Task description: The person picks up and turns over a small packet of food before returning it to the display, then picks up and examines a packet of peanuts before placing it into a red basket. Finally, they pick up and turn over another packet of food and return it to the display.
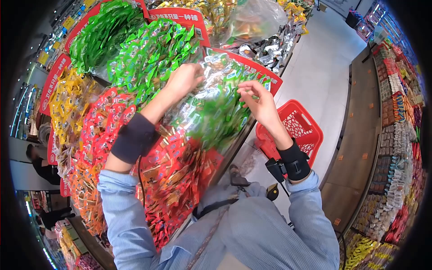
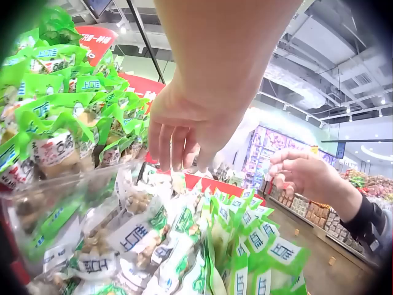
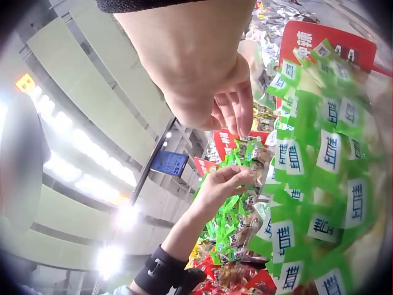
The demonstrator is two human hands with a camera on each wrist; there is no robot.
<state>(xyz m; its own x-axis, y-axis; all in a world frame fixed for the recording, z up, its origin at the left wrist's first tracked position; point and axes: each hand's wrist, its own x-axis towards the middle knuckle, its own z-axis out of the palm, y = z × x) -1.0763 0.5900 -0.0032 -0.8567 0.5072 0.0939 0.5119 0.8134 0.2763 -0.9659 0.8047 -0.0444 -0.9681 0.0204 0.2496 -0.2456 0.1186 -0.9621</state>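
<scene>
Over a bin of white-and-green snack packets (image 1: 216,108), both hands hover a short way apart. My left hand (image 1: 185,80) is at the bin's left side, near the green packets (image 1: 153,49) of the neighbouring pile. In the left wrist view, the fingers of that hand (image 2: 190,126) hang loosely bent above the white packets (image 2: 138,236), with nothing seen in them. At the right edge of the bin is my right hand (image 1: 261,104), its fingers relaxed and slightly bent. The right wrist view has this hand (image 3: 230,101) beside upright green packets (image 3: 328,160), holding nothing visible.
Red packets (image 1: 175,180) fill the bin close to the body, and yellow packets (image 1: 72,99) lie farther left. On the floor at the right stands a red shopping basket (image 1: 303,128). Red sign boards (image 1: 180,18) edge the bins. Across the aisle runs a stocked shelf (image 1: 389,148).
</scene>
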